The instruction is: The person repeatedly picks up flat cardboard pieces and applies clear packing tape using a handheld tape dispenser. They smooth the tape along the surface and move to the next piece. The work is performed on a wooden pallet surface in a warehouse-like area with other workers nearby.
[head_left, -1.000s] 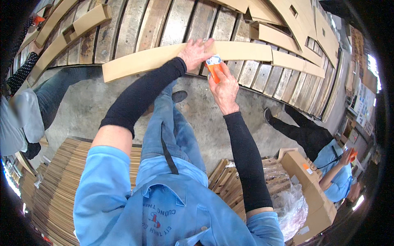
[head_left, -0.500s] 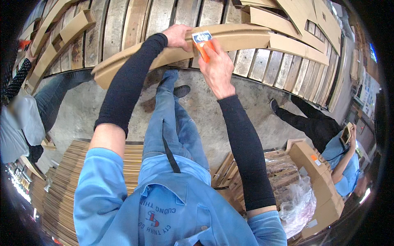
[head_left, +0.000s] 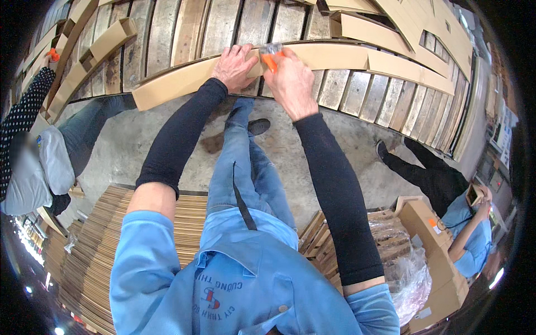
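A long, folded brown cardboard strip [head_left: 184,81] lies across the near edge of the wooden slatted platform, its plain side facing me. My left hand [head_left: 235,68] grips it near the middle, fingers curled over its far edge. Just to the right, my right hand [head_left: 290,84] is closed around an orange hand tool [head_left: 272,58] with a pale, flat head. The tool is held against the strip's upper edge. Its head is blurred, and my fingers hide part of the handle, so its exact kind is unclear.
More folded cardboard pieces [head_left: 103,47] lie on the slats [head_left: 220,25] at left, others [head_left: 385,33] at far right. A co-worker's hand [head_left: 50,58] with something orange is at left; another person [head_left: 469,223] stands at right. Stacked cardboard sheets [head_left: 92,262] and a large carton [head_left: 427,240] are behind me.
The strip has rolled so that a flat side replaces its ridged, open channel. My left hand has come down over it. The orange tool has tilted, and its head is now blurred.
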### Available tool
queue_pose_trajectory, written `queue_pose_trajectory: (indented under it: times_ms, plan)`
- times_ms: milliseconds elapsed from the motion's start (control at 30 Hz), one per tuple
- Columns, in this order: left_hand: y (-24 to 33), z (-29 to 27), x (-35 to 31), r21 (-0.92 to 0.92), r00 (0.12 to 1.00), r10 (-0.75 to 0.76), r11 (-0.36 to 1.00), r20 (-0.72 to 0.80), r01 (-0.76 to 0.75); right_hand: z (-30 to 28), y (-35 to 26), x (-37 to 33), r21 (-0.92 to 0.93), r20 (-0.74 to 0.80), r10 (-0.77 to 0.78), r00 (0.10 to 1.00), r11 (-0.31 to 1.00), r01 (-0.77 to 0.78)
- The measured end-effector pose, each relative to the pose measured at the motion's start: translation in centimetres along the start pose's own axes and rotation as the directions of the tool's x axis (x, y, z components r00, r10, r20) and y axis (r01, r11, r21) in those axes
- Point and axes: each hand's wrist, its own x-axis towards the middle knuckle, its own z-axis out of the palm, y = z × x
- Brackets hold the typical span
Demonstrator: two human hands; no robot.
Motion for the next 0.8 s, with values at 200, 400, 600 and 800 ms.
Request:
queue_pose_trajectory:
  times_ms: [200, 400, 600, 800]
  plan:
    - [-0.6, -0.5, 0.3, -0.048, 0.999, -0.024, 0.999, -0.023, 0.023, 0.0, 2.2, -9.2, 0.025, 0.073, 0.062, 0.995, 0.998, -0.064]
    - [-2.0, -0.8, 2.5, -0.341, 0.975, -0.027, 0.934, 0.223, 0.104, 0.4, 4.4, -10.8, 0.076, -0.084, 0.039, 0.996, 0.997, -0.033]
    - [-1.6, -1.1, 2.7, -0.573, 0.935, -0.088, 0.770, 0.343, 0.282, 1.1, 4.8, -8.2, 0.063, -0.119, 0.019, 0.993, 0.998, -0.012]
    - [4.1, 1.1, 0.0, -0.012, 0.991, -0.073, 0.997, -0.109, 0.072, 0.3, 4.7, -7.8, 0.106, -0.076, 0.012, 0.997, 0.994, -0.004]
